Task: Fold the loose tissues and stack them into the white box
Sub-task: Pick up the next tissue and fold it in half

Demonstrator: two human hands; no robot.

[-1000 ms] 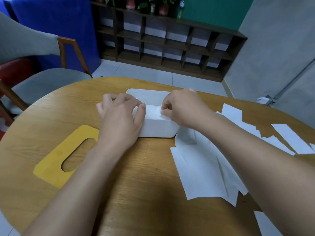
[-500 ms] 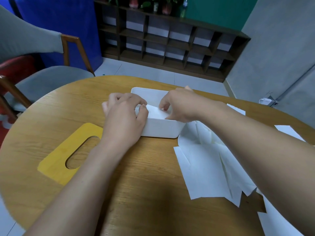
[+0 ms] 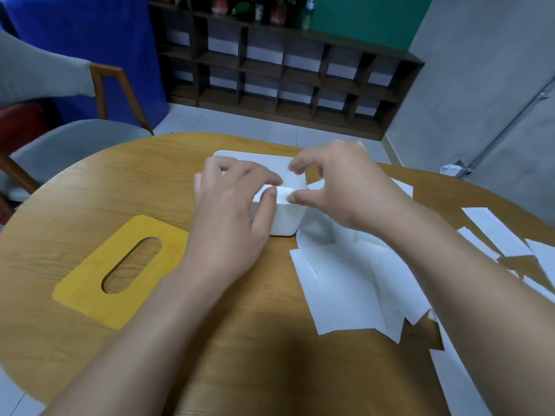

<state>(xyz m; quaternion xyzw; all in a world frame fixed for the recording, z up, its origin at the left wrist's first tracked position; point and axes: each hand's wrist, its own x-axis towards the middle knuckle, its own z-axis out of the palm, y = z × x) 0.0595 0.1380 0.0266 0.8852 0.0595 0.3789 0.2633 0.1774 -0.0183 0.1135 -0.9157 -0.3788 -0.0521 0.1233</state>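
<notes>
Grip, left: left hand is curling over the near left corner of the white box, thumb on the near wall and fingers hooked over the rim; whether it is also pinching tissue inside, I cannot tell.
Grip, right: right hand is hovering over the box's right end, thumb and forefinger spread like a claw with nothing plainly between them, so I am calling it released.
Task's thing: a folded tissue is showing as a small white patch just inside the box at its near rim, right between the two thumbs.
Key relation: loose tissues are lying to the right of the box and touching its right side, directly under the right forearm, so the right hand is the nearer one for the coming pick; the left is busy on the box.
Long axis: the box is running near to far, slightly angled, away from the person.
Count: one box, one yellow lid with an oval slot lying flat to the left on the surface, and several overlapping sheets plus more strips farther right, too layered to count exactly.
Judgement: plenty of folding is looking left to do.
</notes>
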